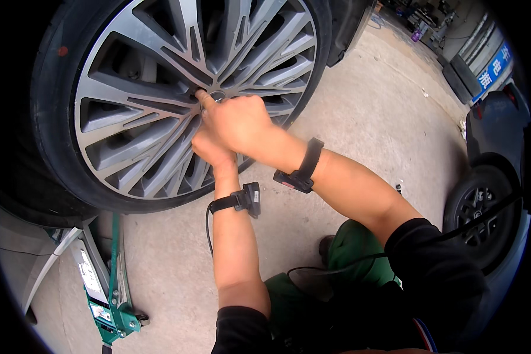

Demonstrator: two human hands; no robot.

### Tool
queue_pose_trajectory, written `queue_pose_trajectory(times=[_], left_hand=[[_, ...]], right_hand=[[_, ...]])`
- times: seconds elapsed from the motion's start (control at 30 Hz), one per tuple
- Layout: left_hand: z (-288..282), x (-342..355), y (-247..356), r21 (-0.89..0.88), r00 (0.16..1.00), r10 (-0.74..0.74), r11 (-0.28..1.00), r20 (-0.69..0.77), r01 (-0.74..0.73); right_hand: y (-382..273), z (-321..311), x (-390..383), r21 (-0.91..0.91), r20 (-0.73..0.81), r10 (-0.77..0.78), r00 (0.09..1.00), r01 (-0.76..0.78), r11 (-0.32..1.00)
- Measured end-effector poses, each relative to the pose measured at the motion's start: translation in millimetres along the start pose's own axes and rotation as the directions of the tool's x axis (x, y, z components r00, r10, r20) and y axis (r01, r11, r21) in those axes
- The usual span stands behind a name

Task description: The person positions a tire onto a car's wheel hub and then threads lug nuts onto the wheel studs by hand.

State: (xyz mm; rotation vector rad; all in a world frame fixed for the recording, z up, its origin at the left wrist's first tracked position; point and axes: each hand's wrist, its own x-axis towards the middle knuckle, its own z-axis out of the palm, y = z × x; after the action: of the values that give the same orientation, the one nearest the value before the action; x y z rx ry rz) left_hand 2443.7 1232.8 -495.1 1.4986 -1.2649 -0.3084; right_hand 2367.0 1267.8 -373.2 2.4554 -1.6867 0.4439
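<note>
A large silver multi-spoke alloy wheel (109, 89) with a black tyre (54, 130) stands upright before me. My right hand (242, 122) is at its hub, beside the round centre cap (218, 95). One digit of that hand reaches to a dark bolt hole by the cap, while its other fingers curl in. Directly below, my left hand (209, 147) is closed against the spokes, partly covered by my right hand. Whatever either hand may grip is hidden. Each wrist wears a black strap with a small device.
At the lower left a green and silver floor jack (115, 315) stands on the concrete floor (360, 112). Another car (501, 127) with a black wheel (477, 215) is close on my right. Dark tyres (459, 79) lean by a blue sign (497, 69) at the far right. A black cable runs by my arms.
</note>
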Motion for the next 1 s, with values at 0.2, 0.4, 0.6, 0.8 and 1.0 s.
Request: queue_pose_trajectory(times=[0.2,0.4,0.6,0.8,1.0], left_hand=[[-3,-4,5,-0.191,0.999,-0.03,0.981,-0.02,0.026],[1,-7,2,-0.202,0.997,-0.062,0.978,-0.049,0.05],[4,-3,0,-0.249,0.996,-0.001,0.968,-0.093,-0.022],[5,-4,-9,-0.246,0.999,-0.019,0.969,-0.047,0.007],[15,-1,-16,-0.597,0.989,-0.05,0.801,-0.142,-0.045]], right_hand=[[0,15,1,0.003,-0.127,0.02,0.992,-0.019,1.0],[-3,7,7,0.594,0.493,-0.071,0.867,-0.395,-0.7],[-3,-5,-1,0.335,0.07,0.083,0.994,-0.102,0.937],[-9,9,5,0.606,-0.219,0.055,0.974,0.091,0.79],[-5,14,0,0.858,0.145,0.205,0.968,-0.226,0.46]])
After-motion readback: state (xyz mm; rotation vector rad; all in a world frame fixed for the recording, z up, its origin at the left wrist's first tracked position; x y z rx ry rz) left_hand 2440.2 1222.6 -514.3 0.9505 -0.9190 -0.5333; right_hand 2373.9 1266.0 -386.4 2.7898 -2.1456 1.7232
